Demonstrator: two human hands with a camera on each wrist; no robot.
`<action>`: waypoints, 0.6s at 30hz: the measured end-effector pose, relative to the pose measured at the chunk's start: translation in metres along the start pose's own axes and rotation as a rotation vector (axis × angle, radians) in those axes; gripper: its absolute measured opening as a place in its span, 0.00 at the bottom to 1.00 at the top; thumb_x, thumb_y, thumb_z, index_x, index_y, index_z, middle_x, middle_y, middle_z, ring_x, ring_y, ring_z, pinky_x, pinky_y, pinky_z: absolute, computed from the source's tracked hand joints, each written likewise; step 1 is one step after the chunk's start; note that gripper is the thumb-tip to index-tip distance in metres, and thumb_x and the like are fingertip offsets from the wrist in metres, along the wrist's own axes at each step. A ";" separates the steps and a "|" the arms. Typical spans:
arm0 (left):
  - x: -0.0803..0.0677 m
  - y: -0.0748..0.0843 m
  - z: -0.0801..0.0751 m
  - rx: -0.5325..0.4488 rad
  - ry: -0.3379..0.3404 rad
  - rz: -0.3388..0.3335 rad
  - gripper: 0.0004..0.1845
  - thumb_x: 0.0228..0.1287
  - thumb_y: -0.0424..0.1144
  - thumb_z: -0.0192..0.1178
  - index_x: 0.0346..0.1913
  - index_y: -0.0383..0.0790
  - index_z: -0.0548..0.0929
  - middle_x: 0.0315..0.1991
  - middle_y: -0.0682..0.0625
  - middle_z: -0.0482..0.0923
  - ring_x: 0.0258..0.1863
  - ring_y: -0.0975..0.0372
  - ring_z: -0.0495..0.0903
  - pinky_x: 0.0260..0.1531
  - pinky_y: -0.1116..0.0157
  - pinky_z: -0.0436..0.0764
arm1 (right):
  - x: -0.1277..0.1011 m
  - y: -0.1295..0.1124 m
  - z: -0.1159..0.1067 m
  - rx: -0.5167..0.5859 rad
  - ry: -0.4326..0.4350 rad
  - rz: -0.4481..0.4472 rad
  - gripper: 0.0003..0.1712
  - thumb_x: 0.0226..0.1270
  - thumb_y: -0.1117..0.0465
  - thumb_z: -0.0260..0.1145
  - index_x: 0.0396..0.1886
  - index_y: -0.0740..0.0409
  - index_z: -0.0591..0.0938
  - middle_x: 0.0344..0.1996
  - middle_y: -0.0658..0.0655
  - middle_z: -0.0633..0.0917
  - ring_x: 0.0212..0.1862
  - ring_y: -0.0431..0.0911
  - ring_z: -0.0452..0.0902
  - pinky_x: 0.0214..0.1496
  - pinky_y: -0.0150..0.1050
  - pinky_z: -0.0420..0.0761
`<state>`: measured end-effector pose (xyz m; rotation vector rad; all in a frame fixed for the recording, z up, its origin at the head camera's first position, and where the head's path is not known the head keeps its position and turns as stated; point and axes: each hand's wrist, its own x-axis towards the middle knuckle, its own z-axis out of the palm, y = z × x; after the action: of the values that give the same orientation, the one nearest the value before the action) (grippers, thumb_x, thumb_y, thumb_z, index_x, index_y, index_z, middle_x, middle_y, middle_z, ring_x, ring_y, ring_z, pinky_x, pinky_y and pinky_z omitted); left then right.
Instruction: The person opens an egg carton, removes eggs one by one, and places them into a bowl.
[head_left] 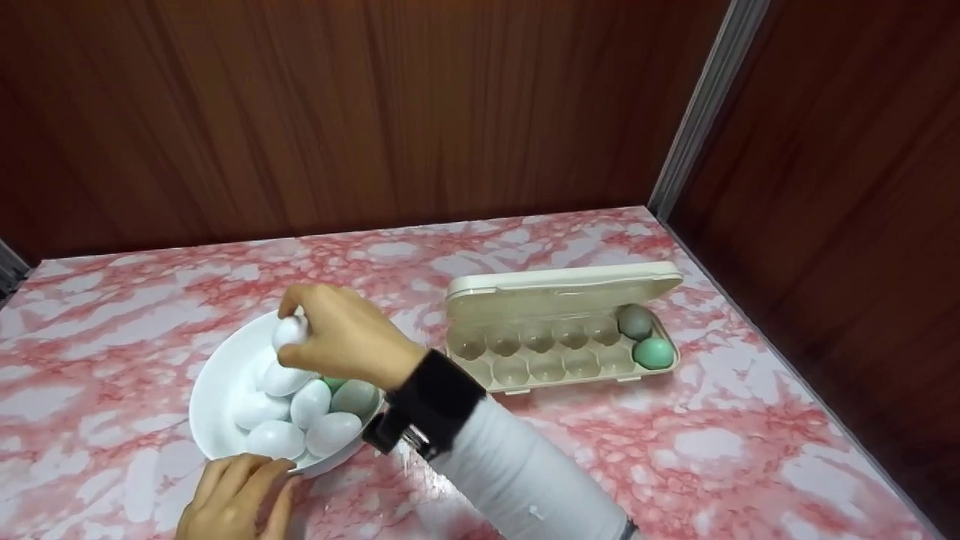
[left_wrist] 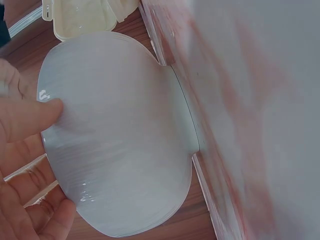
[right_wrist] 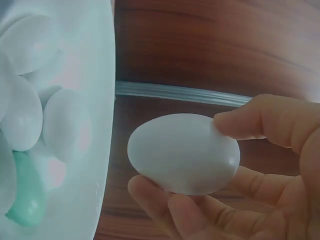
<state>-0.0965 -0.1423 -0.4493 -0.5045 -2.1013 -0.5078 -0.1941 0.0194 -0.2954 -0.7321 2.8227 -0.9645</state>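
While left hand (head_left: 232, 499) steadies bowl (head_left: 217, 375) rim, right hand (head_left: 341, 334) pinches white egg (head_left: 290, 331) above bowl; loose grip risks egg dropping, cracking.

No writing, label, brand, number or sign can be read in any of the views. The egg carton (head_left: 562, 330), the white bowl (head_left: 217, 390), the eggs (head_left: 315, 420) and the marbled worktop (head_left: 750, 420) all show plain surfaces, and so do the wooden walls (head_left: 337, 112).
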 end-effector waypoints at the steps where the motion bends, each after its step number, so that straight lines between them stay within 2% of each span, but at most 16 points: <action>1: 0.000 0.000 0.000 0.005 -0.004 -0.003 0.35 0.76 0.61 0.42 0.27 0.39 0.87 0.27 0.49 0.81 0.32 0.57 0.75 0.26 0.62 0.77 | 0.003 -0.002 0.000 0.005 -0.008 0.006 0.19 0.60 0.59 0.71 0.52 0.54 0.81 0.26 0.46 0.78 0.25 0.36 0.69 0.27 0.26 0.70; 4: 0.000 0.000 -0.001 0.016 -0.008 -0.007 0.35 0.76 0.61 0.41 0.27 0.39 0.87 0.27 0.49 0.81 0.33 0.57 0.76 0.27 0.61 0.76 | 0.014 -0.008 0.001 0.010 -0.025 0.013 0.19 0.60 0.59 0.71 0.51 0.53 0.81 0.29 0.45 0.80 0.27 0.36 0.71 0.28 0.24 0.72; 8: 0.000 0.000 0.001 0.018 0.008 -0.004 0.33 0.76 0.61 0.42 0.26 0.41 0.86 0.27 0.50 0.81 0.32 0.57 0.75 0.28 0.61 0.76 | 0.027 -0.015 0.007 -0.007 -0.032 0.007 0.17 0.59 0.57 0.72 0.48 0.51 0.82 0.37 0.43 0.82 0.35 0.36 0.75 0.34 0.22 0.74; 14: 0.001 -0.001 0.005 0.003 0.046 0.015 0.33 0.76 0.60 0.42 0.25 0.41 0.86 0.26 0.50 0.80 0.31 0.56 0.75 0.26 0.60 0.75 | 0.040 -0.019 0.019 -0.028 -0.042 0.013 0.16 0.58 0.56 0.73 0.47 0.49 0.83 0.37 0.42 0.82 0.38 0.35 0.75 0.36 0.21 0.73; 18: 0.001 0.000 0.002 -0.014 0.031 -0.006 0.32 0.76 0.59 0.44 0.27 0.40 0.86 0.27 0.49 0.80 0.32 0.55 0.74 0.29 0.59 0.75 | 0.048 -0.023 0.030 -0.007 -0.061 0.036 0.17 0.58 0.56 0.74 0.48 0.48 0.84 0.37 0.41 0.82 0.38 0.34 0.75 0.36 0.20 0.73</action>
<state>-0.0979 -0.1413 -0.4495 -0.4958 -2.0715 -0.5313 -0.2199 -0.0356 -0.3018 -0.6964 2.7776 -0.9117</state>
